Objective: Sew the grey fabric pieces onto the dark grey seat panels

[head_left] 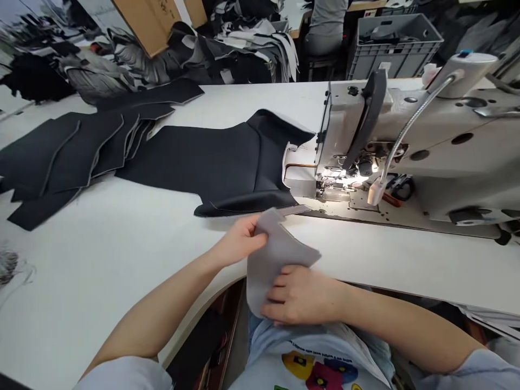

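A grey fabric piece hangs over the table's front edge near my lap. My left hand pinches its upper left part, thumb on top. Lower down, my right hand lies across the piece with its fingers bent over the surface; whether they grip it is unclear. A large black fabric piece lies flat beyond my hands, its right end beside the needle area of the sewing machine. The machine's lamp lights the presser foot.
Stacked black pieces lie on the white table at the left. Orange-handled scissors rest under the machine arm. Behind are fabric heaps, a grey crate and a seated person.
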`<state>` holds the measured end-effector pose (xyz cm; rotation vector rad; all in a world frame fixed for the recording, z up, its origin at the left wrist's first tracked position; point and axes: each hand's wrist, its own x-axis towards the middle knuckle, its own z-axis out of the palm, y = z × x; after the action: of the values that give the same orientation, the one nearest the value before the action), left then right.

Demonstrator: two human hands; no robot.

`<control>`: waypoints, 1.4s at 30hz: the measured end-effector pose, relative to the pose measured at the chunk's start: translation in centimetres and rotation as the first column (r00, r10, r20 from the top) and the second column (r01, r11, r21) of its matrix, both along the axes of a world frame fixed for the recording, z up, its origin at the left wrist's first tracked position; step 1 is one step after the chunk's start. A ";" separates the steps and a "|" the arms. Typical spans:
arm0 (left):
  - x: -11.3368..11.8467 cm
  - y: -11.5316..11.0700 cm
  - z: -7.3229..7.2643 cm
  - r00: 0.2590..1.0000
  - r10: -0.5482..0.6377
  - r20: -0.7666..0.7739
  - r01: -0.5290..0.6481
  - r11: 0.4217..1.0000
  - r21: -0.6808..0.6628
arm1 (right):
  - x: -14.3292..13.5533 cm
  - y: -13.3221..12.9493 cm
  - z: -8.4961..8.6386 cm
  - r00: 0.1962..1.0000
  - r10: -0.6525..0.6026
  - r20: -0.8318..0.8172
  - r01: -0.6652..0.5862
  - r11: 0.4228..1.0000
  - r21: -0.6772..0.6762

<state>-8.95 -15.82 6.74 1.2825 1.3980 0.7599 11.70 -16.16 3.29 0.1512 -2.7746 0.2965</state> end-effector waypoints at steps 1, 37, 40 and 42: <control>-0.6 0.5 0.7 0.994 0.053 -0.094 -0.043 0.994 0.100 | 0.1 1.0 0.3 0.997 -0.021 -0.068 0.019 1.000 -0.023; 4.9 2.3 -7.1 0.220 0.309 -0.925 0.646 0.664 0.376 | 3.0 10.8 -4.3 0.514 -0.829 0.221 0.838 0.540 0.077; 5.2 2.8 -6.9 0.217 0.302 -0.928 0.699 0.615 0.364 | 3.0 10.9 -4.3 0.498 -0.839 0.218 0.855 0.517 0.036; 5.3 3.2 -7.1 0.240 0.313 -0.919 0.700 0.601 0.387 | 2.8 11.1 -4.1 0.471 -0.851 0.232 0.875 0.484 0.000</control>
<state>-3.68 -12.58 -0.33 3.0381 1.7429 0.2168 14.47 -5.08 -0.84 -1.3803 -2.5783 0.1944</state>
